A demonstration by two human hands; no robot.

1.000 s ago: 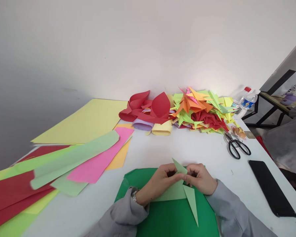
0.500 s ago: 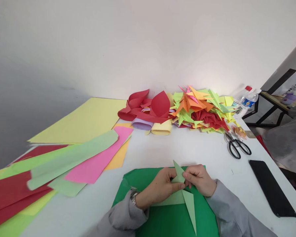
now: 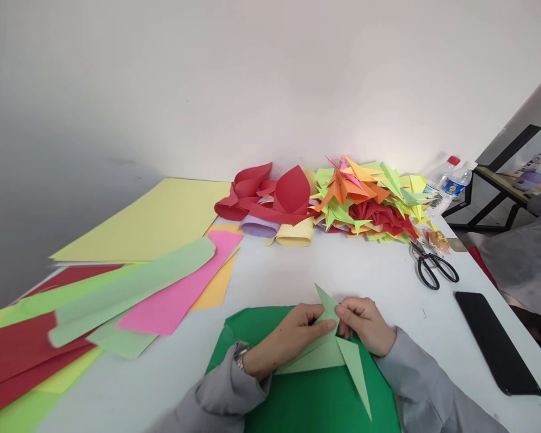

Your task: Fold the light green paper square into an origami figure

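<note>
Both my hands grip a light green folded paper (image 3: 318, 355) above a dark green sheet (image 3: 315, 400). My left hand (image 3: 293, 337) is closed on its left side, thumb lying across the top. With thumb and fingers pinched, my right hand (image 3: 365, 322) holds the paper's right edge near the upper point. One narrow point rises between the hands, and another slants down to the lower right. The part of the paper under my left palm is hidden.
Coloured paper strips (image 3: 135, 294) spread over the left. Behind lie rolled red papers (image 3: 293, 192) and a pile of folded paper pieces (image 3: 365, 201). Black-handled scissors (image 3: 433, 264), a black phone (image 3: 498, 343) and plastic bottles (image 3: 457, 180) are on the right. A grey-clothed person (image 3: 523, 264) is at the right edge.
The folded paper has tilted, its lower point swinging to the right and its upper point rising slightly. My hands have shifted a little upward while keeping hold of it.
</note>
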